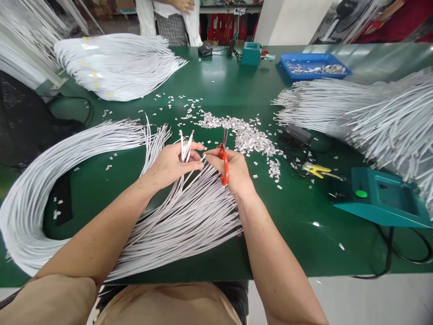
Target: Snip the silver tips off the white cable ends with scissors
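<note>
We note a smooth, glossy green table (287, 243) carrying thin white cables (189, 225) with a smooth plastic-like sheath. We record glossy orange plastic handles on the scissors (225, 169), whose blades show bare metal, and a shiny blue plastic tray (313, 61) at the far right. We identify the teal device (375, 198) on the near right as having a smooth, plastic-like housing with a low sheen.
</note>
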Demonstrator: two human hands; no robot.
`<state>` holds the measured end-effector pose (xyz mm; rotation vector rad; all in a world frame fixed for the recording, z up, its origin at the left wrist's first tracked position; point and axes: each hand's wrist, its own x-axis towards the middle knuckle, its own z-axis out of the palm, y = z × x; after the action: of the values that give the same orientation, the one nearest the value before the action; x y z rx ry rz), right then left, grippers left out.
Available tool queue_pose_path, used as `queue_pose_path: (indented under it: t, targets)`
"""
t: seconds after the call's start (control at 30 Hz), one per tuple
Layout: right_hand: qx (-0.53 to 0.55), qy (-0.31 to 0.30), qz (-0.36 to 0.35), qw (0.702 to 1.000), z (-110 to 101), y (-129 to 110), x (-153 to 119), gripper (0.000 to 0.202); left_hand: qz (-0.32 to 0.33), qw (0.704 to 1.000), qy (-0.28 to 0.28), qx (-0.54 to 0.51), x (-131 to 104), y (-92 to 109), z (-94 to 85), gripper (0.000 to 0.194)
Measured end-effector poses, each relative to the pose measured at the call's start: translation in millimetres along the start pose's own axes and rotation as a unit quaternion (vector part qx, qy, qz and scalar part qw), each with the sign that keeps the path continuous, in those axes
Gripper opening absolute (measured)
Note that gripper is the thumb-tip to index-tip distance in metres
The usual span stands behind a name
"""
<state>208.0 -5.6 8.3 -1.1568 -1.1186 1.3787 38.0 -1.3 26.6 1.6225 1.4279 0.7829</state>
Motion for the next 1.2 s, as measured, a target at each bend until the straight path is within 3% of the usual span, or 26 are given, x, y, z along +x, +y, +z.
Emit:
queue_pose_path:
  t: [0.17, 0.4, 0.53, 0.67, 0.77, 0.87, 0.97, 1.2]
  targets:
    - [0.007, 0.002, 0.006, 1.0, -1, 0, 1, 0.009, -0.018, 0.999, -0.008, -0.026, 1, -3, -0.4, 0.044]
    - [0.014, -0.006, 0.009, 1.0, 4, 4, 0, 0.014, -0.04, 0.968, -0.11, -0.223, 4, -10, -1.4, 0.043]
    - [-0.03, 0.117, -0.025, 0.992, -3, 7, 5, 0.019, -0.051, 0.96, -0.126, -0.245, 4, -8, -4.3, 0.046]
    - [-0.098, 0.25, -0.141, 0.953, -15, 6, 8, 0.015, -0.073, 0.966, -0.121, -0.218, 5, -3, -7.2, 0.042]
    - [-0.108, 0.207, -0.146, 0.961, -14, 3, 6, 0.014, -0.067, 0.972, -0.117, -0.194, 4, -3, -10.0, 0.036]
    - [-0.091, 0.129, -0.124, 0.98, -7, 3, 2, 0.015, -0.056, 0.986, -0.106, -0.114, 3, -6, -11.8, 0.036]
    - [-0.069, 0.095, -0.098, 0.988, -2, 4, 1, 0.017, -0.037, 0.994, -0.091, -0.046, 1, -8, -7.2, 0.032]
    - [0.031, -0.008, -0.068, 0.997, -5, -3, -1, 0.014, -0.031, 0.984, -0.131, -0.115, -7, 0, 13.9, 0.02]
